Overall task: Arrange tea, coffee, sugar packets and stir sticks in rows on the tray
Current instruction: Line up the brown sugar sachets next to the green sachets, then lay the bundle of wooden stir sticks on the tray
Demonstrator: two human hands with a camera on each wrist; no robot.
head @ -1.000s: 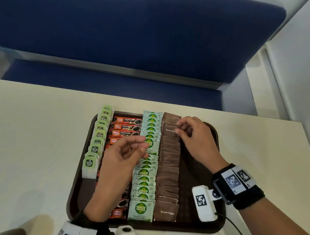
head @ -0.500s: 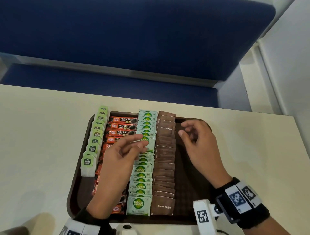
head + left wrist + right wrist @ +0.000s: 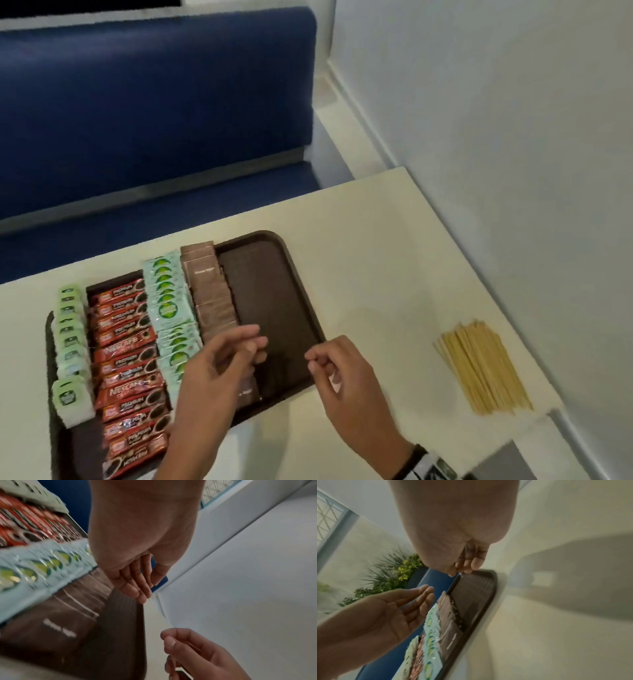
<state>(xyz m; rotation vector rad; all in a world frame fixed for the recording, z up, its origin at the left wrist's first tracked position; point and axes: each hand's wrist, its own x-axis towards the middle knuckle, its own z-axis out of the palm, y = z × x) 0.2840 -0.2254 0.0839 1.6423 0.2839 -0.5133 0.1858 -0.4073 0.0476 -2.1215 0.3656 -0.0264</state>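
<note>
Your left hand (image 3: 219,370) hovers loose-fingered and empty over the textured brown tray (image 3: 274,301). Your right hand (image 3: 339,373) curls loosely, empty; thin wooden sticks (image 3: 483,366) lie at three o'clock.

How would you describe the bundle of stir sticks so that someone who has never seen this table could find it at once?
Start at the dark brown tray on the cream table, then look to its right, towards the white wall. The stir sticks lie there on the bare tabletop as a loose heap of thin pale wooden rods, the only task items off the tray and unwrapped.
</note>
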